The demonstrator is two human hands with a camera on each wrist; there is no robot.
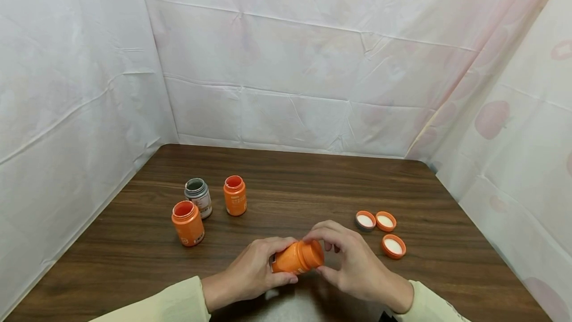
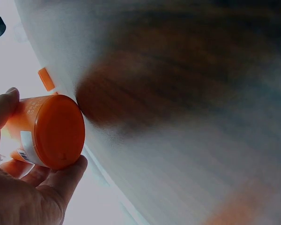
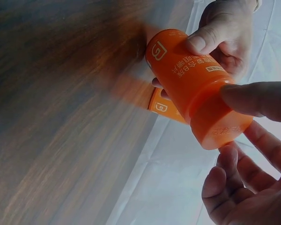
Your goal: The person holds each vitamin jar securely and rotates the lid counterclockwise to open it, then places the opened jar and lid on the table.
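In the head view my left hand (image 1: 253, 268) grips the body of an orange pill bottle (image 1: 289, 259), tilted on its side with its base to the left. An orange screw cap (image 1: 314, 253) sits on the bottle's right end. My right hand (image 1: 355, 261) pinches this cap, thumb on one side and fingers on the other, as the right wrist view shows with the cap (image 3: 220, 124) close up. White lettering runs along the bottle (image 3: 182, 65) there. From the left wrist, the round base of the bottle (image 2: 61, 132) faces the camera.
Uncapped on the left of the brown wooden table (image 1: 295, 183) stand two orange bottles (image 1: 188, 230) (image 1: 235, 201) and a grey bottle (image 1: 201, 200). Three caps (image 1: 365, 220) (image 1: 386, 221) (image 1: 393, 246) lie inner side up on the right. Pale sheets (image 1: 286, 63) hang around the table.
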